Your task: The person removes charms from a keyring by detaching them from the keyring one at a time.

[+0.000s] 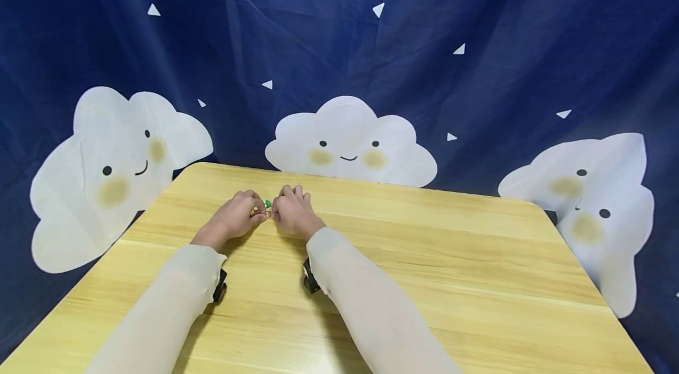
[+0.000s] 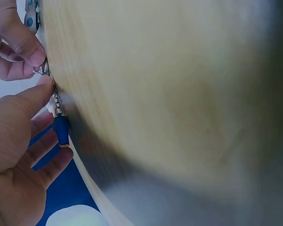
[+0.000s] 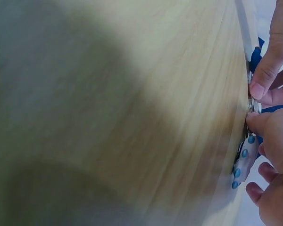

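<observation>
In the head view my left hand (image 1: pixel 237 214) and right hand (image 1: pixel 294 211) meet over the far left part of the table. Between their fingertips are metal rings (image 3: pixel 254 104) of a keychain, pinched by thumb and finger on both sides. A short chain (image 2: pixel 57 101) hangs by my left fingers and ends in a dark blue charm (image 2: pixel 61 129). Beside my right hand dangles a white charm with blue dots (image 3: pixel 244 162). A small green piece (image 1: pixel 267 203) shows between the hands. Fingers hide part of the rings, so whether they are linked cannot be told.
The light wooden table (image 1: pixel 424 256) has a rounded far edge. Behind it hangs a dark blue curtain (image 1: pixel 318 38) printed with white clouds. Black straps (image 1: pixel 311 277) sit at the wrists, under pale sleeves (image 1: pixel 159 297).
</observation>
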`<action>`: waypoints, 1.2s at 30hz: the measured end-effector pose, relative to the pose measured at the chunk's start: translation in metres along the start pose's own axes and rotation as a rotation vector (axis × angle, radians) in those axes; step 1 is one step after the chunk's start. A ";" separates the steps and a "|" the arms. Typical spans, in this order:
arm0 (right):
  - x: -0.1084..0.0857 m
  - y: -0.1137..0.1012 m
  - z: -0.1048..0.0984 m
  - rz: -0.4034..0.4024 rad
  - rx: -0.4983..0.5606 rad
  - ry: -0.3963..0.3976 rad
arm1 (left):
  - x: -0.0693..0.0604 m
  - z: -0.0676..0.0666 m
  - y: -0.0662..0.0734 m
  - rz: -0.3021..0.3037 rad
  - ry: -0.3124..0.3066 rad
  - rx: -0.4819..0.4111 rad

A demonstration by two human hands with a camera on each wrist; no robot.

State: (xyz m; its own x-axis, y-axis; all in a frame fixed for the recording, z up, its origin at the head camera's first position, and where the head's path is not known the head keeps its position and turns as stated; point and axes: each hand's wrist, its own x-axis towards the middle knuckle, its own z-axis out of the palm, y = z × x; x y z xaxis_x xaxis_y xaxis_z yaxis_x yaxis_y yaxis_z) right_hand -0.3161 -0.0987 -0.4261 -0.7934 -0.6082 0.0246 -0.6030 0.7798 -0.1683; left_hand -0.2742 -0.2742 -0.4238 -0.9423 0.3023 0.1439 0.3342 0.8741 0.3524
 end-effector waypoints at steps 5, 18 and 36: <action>-0.003 0.002 0.000 -0.010 0.010 0.001 | -0.001 0.000 0.003 -0.010 0.002 -0.004; -0.007 0.015 -0.008 -0.023 0.146 0.061 | 0.002 -0.004 0.006 0.055 0.046 0.032; -0.023 0.030 -0.033 -0.020 0.413 0.202 | 0.002 -0.029 0.020 0.123 0.181 -0.016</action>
State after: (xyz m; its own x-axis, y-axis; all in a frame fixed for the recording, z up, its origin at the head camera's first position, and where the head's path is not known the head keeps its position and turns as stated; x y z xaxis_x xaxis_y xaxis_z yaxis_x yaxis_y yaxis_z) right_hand -0.3190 -0.0565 -0.3992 -0.8072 -0.5492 0.2165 -0.5669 0.6188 -0.5439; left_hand -0.2686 -0.2666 -0.3899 -0.8762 0.3320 0.3494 0.4480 0.8285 0.3361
